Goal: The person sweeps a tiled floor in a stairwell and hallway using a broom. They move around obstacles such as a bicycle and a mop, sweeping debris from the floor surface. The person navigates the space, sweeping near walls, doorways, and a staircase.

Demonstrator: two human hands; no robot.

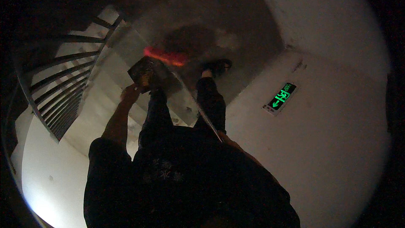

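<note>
In my left hand (130, 93) is a dark dustpan (145, 68), gripped at its near edge. Something brownish shows inside the pan, too dim to name. My right hand (225, 138) is closed round the upper end of a long, thin broom handle (195, 101), close to my right hip. From there the broom slants forward and left to its red-orange bristles (166, 56), which are blurred and lie just beyond the dustpan at floor level. Whether bristles and pan touch I cannot tell.
A metal stair railing (63, 86) runs along the left, beside pale steps (112, 84) leading down. My right foot in a dark shoe (218, 66) stands on the dim landing (236, 12). A lit green exit sign (280, 98) is mounted on the white right wall (312, 143).
</note>
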